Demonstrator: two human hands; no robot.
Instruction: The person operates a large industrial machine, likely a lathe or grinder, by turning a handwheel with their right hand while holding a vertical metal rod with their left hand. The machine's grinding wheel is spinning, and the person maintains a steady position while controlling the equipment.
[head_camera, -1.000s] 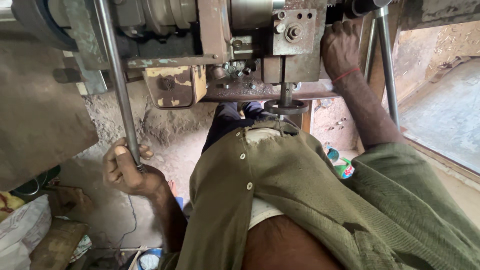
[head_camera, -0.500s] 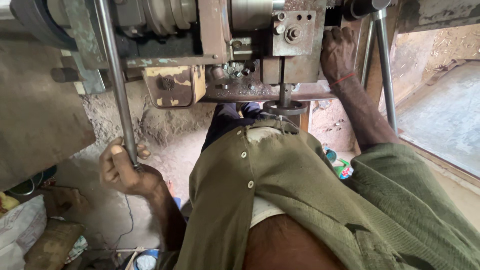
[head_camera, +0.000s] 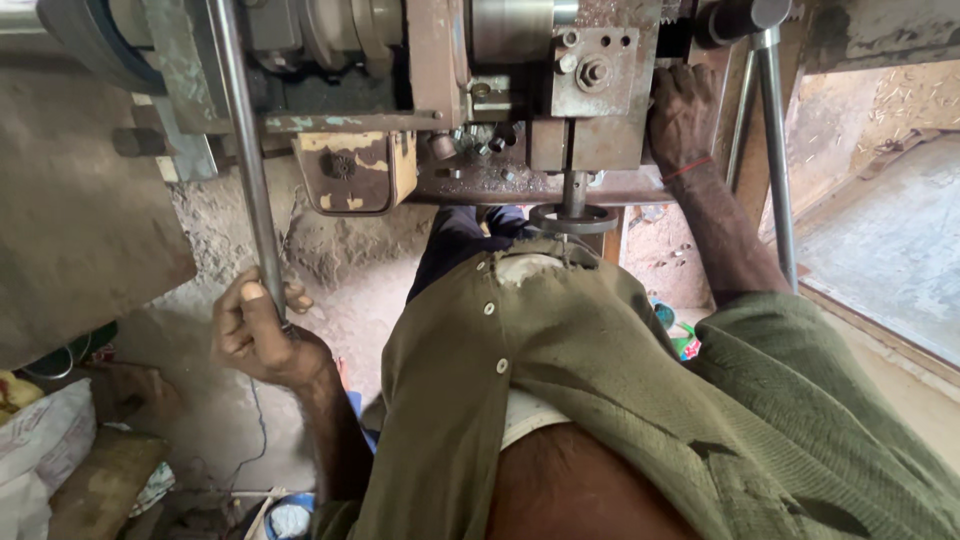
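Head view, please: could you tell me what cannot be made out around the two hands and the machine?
- Left hand grips the long steel lever; the lever's lower end is hidden inside the grip.
- Right hand rests against the machine block; its fingertips are hidden behind the block.
- The lever's top is cut off by the upper edge of the picture.
- The floor directly beneath is hidden by the olive shirt.

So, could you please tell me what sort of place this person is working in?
Probably a small machine workshop: a worn metal machine with bolted blocks, the left hand gripping its long steel lever, the right hand on its side, and a dusty floor.
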